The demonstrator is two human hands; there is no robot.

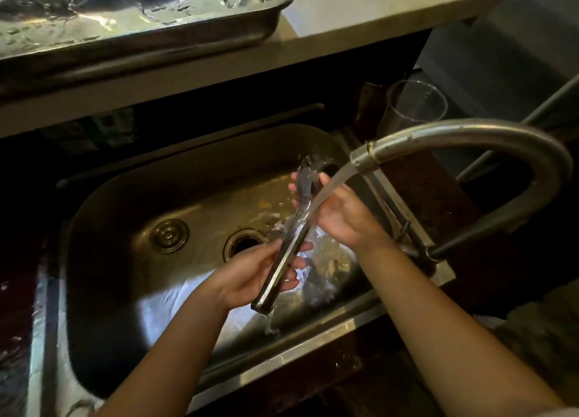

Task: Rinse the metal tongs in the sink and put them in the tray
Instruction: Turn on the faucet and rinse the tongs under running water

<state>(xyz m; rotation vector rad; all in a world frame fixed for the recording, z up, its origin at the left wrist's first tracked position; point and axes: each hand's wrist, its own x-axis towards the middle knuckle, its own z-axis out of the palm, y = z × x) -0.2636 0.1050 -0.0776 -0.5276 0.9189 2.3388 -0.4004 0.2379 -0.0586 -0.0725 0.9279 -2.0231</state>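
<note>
Your left hand was closed around the handle end of the metal tongs, fingers wrapped under the joined arms. Your right hand was up at the toothed tips, fingers curled round them as if rubbing, so both hands were clamped on the same tool at opposite ends. You held the tongs slanted over the sink, above and just right of the drain, with the stream from the faucet striking them near the middle and running down toward the handle.

To rinse well, it looked wise to turn the tongs under the flow so the inner faces got water too, and to let the arms spring apart; whether they were pressed shut I could not tell. Keeping the handle low would let the water drain off before the lift. The tray sat on the counter beyond the sink, well apart from the tongs and already wet.
</note>
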